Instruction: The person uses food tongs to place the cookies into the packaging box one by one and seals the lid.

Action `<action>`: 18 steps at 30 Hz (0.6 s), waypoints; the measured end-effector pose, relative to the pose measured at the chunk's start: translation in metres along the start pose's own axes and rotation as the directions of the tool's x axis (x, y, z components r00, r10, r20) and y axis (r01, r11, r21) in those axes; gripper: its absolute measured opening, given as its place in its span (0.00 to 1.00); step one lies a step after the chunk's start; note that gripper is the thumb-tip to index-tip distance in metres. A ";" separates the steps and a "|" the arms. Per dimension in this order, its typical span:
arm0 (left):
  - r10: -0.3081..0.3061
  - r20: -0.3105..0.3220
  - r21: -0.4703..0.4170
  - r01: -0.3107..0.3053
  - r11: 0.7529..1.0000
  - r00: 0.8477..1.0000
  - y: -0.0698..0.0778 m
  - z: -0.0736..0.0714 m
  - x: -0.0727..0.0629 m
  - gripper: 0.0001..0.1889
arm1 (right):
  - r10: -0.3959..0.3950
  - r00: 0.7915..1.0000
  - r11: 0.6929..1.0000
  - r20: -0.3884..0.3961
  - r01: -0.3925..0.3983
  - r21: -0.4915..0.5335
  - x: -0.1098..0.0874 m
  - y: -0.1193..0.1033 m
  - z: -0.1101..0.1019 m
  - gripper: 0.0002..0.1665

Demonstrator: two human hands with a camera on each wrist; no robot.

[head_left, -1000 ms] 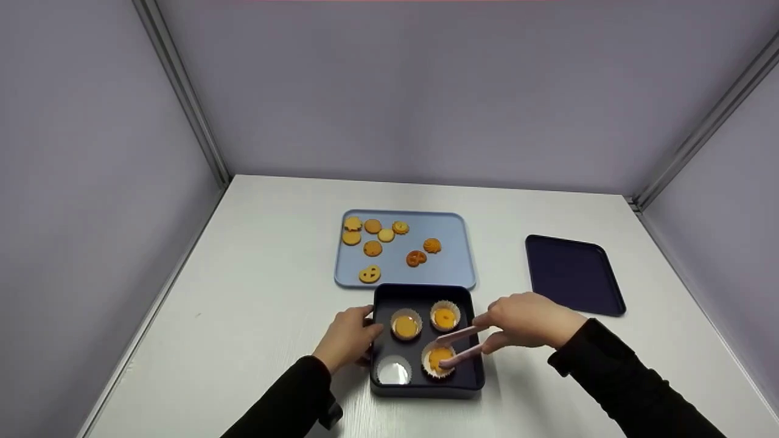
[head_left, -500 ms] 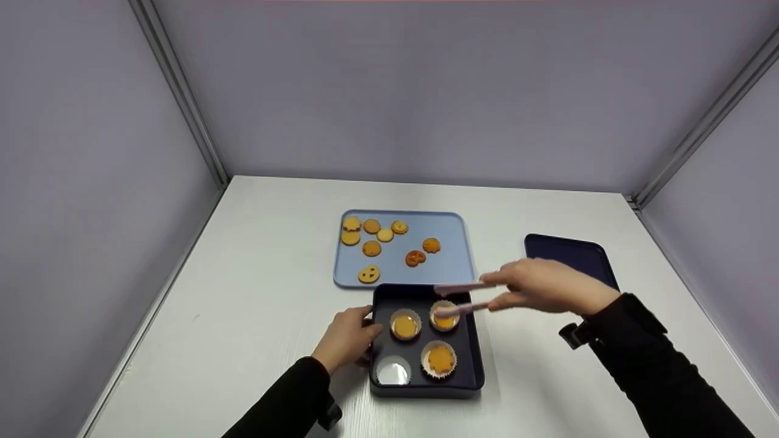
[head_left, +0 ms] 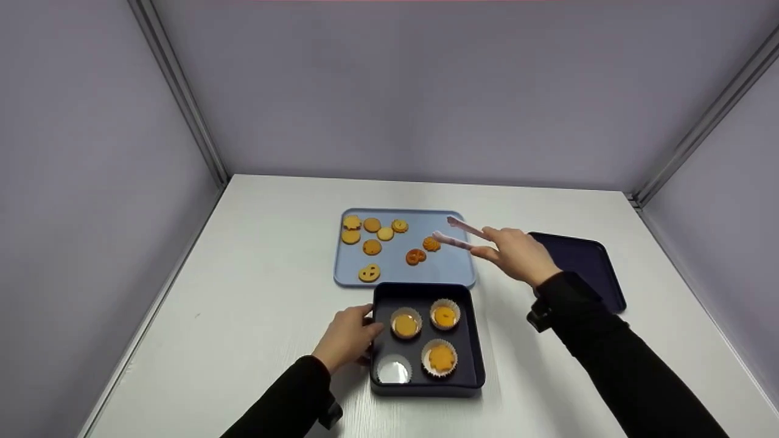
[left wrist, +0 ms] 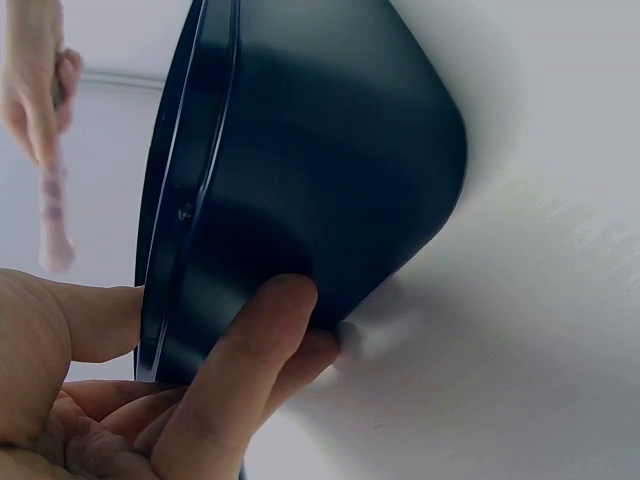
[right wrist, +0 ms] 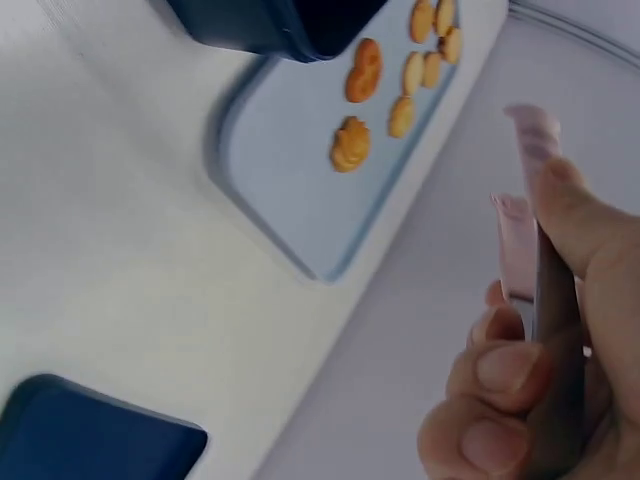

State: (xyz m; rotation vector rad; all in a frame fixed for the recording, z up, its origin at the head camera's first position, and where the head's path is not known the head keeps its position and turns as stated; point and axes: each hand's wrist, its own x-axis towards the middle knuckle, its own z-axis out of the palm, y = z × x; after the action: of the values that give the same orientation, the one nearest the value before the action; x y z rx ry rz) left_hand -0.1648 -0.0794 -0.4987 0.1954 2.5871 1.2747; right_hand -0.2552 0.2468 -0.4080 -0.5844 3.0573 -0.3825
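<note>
My left hand (head_left: 347, 337) grips the left wall of a deep dark baking pan (head_left: 420, 390), thumb over the rim and fingers against the outside, as the left wrist view shows. Three paper cups in the pan hold a cookie each: a round one (head_left: 406, 325), a ring-like one (head_left: 445, 316) and a flower-shaped one (head_left: 441, 358). A fourth paper cup (head_left: 394, 370) at front left holds no cookie. My right hand (head_left: 517, 254) holds pink-tipped tongs (head_left: 453, 241), arms spread with nothing between them, over the right part of the blue tray (head_left: 453, 271).
On the blue tray behind the pan lie a swirl cookie (head_left: 431, 244), a pretzel cookie (head_left: 416, 257), a holed cookie (head_left: 369, 272) and several others toward the left. A flat dark tray (head_left: 578, 267) lies at the right, partly behind the right arm. Grey walls enclose the table.
My right hand has carried the spread tongs up from the flower-shaped cookie in the pan, away over the blue tray. The left hand and the pan have stayed in place.
</note>
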 end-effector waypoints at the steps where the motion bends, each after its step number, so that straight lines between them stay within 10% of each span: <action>1: 0.003 -0.004 0.012 -0.003 1.000 1.000 0.000 0.000 0.000 0.28 | 0.011 1.000 1.000 -0.003 -0.011 0.013 0.003 0.001 0.004 0.32; 18: 0.018 -0.006 -0.004 -0.018 1.000 1.000 0.002 -0.002 -0.002 0.27 | 0.139 0.984 0.990 0.110 -0.138 -0.017 0.041 0.007 0.058 0.27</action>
State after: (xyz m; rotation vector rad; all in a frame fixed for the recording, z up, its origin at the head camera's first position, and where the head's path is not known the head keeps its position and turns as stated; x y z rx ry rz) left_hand -0.1638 -0.0797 -0.4958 0.2157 2.5931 1.2885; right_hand -0.2927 0.2250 -0.4641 -0.3760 2.9717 -0.3219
